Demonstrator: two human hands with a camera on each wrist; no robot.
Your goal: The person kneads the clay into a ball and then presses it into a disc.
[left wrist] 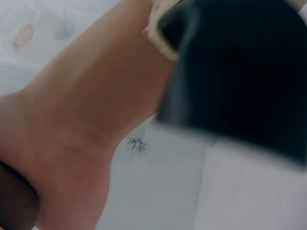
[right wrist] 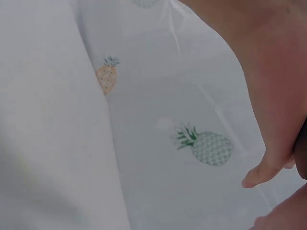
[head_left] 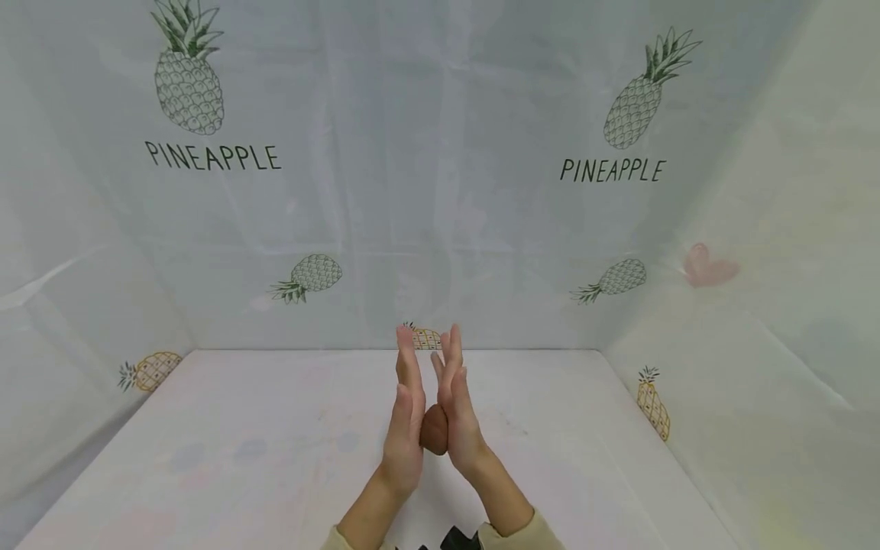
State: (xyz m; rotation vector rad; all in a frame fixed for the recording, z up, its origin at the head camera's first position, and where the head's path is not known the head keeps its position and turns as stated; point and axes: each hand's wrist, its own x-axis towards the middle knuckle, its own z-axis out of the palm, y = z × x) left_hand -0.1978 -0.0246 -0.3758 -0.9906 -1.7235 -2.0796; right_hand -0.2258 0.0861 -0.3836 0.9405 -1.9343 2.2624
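Observation:
A brown rounded lump (head_left: 435, 430), which looks like modelling clay, is sandwiched between two upright palms in the head view. My left hand (head_left: 407, 428) presses its palm against the lump's left side, fingers straight and pointing up. On the other side my right hand (head_left: 459, 420) presses with its palm, its fingers also extended and slightly spread. Only the lump's edge shows at the lower left of the left wrist view, a dark brown curve (left wrist: 17, 199) against a palm. A dark sliver of the lump (right wrist: 301, 151) appears at the right edge of the right wrist view.
Beneath the hands lies a white tabletop (head_left: 261, 473). Pale cloth walls with pineapple prints (head_left: 189, 92) enclose its back and sides. A black device (head_left: 459, 538) sits near the right sleeve cuff (head_left: 519, 535); a large dark blurred shape (left wrist: 240, 76) covers much of the left wrist view.

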